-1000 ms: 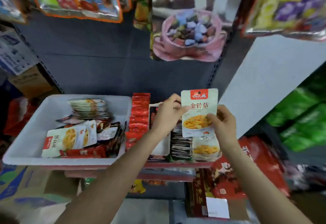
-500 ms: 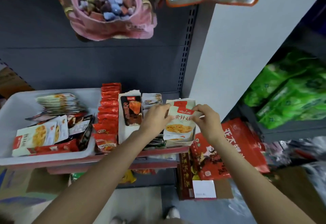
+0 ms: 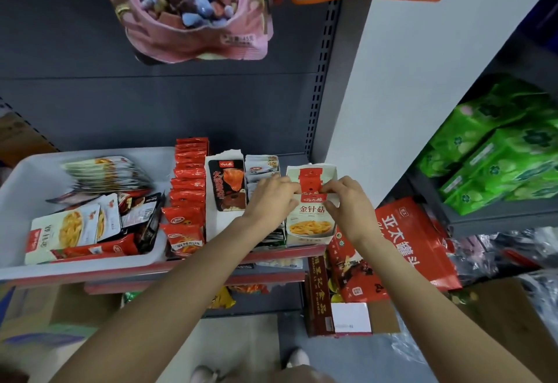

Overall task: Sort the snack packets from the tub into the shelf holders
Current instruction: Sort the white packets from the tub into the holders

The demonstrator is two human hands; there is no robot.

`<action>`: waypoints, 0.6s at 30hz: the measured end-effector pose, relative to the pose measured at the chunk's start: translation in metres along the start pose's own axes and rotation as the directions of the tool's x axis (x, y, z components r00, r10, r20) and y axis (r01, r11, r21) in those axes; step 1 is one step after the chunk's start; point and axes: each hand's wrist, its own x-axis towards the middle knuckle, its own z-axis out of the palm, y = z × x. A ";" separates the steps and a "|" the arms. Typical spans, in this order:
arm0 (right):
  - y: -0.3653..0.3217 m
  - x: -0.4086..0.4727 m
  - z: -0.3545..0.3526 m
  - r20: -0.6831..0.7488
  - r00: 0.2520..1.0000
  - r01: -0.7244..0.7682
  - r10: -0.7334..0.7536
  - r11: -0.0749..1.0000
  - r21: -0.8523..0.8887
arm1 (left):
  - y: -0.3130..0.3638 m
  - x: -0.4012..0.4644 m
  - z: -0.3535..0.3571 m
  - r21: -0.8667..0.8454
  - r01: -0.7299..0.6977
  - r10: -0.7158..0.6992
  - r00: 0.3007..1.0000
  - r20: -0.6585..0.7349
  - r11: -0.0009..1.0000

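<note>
Two hands at centre frame, both on one white-and-red snack packet (image 3: 311, 216): left hand (image 3: 273, 198) with fingers curled against its left edge, right hand (image 3: 347, 204) pinching its upper right edge. Packet upright, at the front of the rightmost cardboard shelf holder (image 3: 311, 171), more of the same kind stacked behind. Left of that, a holder of dark-topped packets (image 3: 261, 168), a black-and-orange packet (image 3: 226, 183), then a row of red packets (image 3: 187, 189). At middle left, white tub (image 3: 36, 171) with mixed packets loose inside. Pink sweet bag (image 3: 193, 11) hanging at upper centre; green packs (image 3: 498, 147) at right.
</note>
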 end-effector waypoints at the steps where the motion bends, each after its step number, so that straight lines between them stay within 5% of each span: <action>1: -0.006 0.001 0.000 -0.015 0.999 0.028 -0.028 1.000 0.011 | 0.000 -0.001 -0.002 -0.043 0.007 -0.008 0.999 -0.032 0.999; 9: -0.100 0.023 0.031 0.045 0.982 0.171 -0.183 0.964 0.204 | -0.067 -0.043 -0.050 -0.470 0.173 -0.331 0.902 -0.277 0.866; 14: -0.186 0.035 0.085 0.149 0.931 0.292 -0.334 0.923 0.249 | -0.156 -0.108 -0.084 -0.531 0.417 -0.628 0.712 -0.314 0.738; 18: -0.265 0.038 0.139 0.286 0.859 0.370 -0.424 0.902 0.224 | -0.236 -0.160 -0.099 -0.474 0.650 -0.791 0.578 -0.199 0.594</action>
